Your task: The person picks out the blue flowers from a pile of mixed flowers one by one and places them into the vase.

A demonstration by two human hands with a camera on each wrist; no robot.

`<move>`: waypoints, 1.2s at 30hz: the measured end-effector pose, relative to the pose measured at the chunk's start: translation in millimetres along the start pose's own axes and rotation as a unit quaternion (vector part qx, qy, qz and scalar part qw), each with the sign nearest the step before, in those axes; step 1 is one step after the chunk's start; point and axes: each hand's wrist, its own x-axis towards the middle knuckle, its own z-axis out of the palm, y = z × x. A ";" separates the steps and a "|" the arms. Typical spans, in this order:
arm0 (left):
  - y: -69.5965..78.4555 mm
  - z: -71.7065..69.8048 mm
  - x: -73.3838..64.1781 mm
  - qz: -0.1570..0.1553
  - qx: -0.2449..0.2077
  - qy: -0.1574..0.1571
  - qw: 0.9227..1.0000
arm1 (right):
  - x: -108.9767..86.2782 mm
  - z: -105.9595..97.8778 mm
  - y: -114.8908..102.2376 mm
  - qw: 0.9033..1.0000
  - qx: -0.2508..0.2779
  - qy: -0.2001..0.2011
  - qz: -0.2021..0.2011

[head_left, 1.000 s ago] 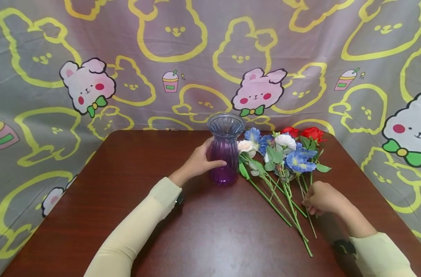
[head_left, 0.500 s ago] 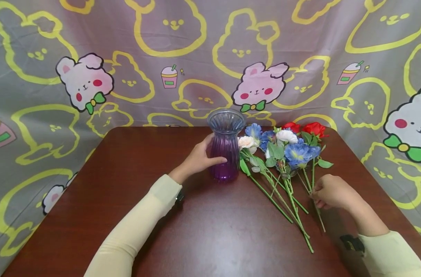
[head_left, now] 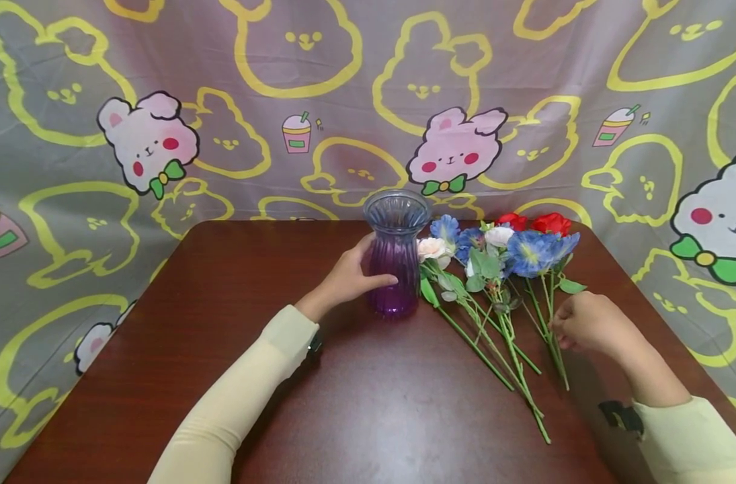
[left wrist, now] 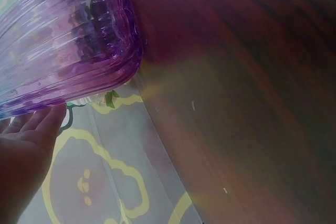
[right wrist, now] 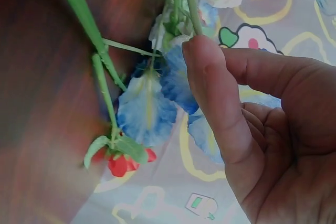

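My left hand (head_left: 343, 274) grips the purple, blue-rimmed glass vase (head_left: 396, 259) around its side, with the thumb across the front and the other fingers behind it. The vase stands upright near the table's far side, and its ribbed wall (left wrist: 68, 40) fills the upper left of the left wrist view. On the right, my right hand (head_left: 600, 329) pinches the stem (right wrist: 192, 3) of a blue artificial flower (head_left: 532, 253) between thumb and index finger. That bloom overlaps the bunch behind it, so part of the red roses (head_left: 551, 224) is hidden.
Right of the vase lie several artificial flowers: a pale pink rose (head_left: 433, 249), a white carnation (head_left: 499, 235) and another blue flower (head_left: 445, 228). Their green stems (head_left: 521, 376) point toward the front of the brown table (head_left: 343, 417). A patterned curtain (head_left: 343, 81) hangs behind.
My right hand has moved to the right and slightly away from me, and the pinched blue flower has shifted right and up with it. The left hand still holds the vase.
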 end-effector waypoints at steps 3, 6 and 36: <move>0.6 0.0 0.0 -0.002 -0.001 -0.002 1.000 | 0.2 -3.8 -2.1 1.000 -0.011 0.011 -0.007; 8.6 -1.6 -1.8 0.000 -0.008 -0.005 1.000 | 0.5 -8.7 -5.3 0.999 -0.022 0.024 -0.013; -0.9 0.8 0.1 0.006 0.019 0.008 1.000 | 23.7 -26.2 -85.7 0.961 -0.029 0.232 -0.150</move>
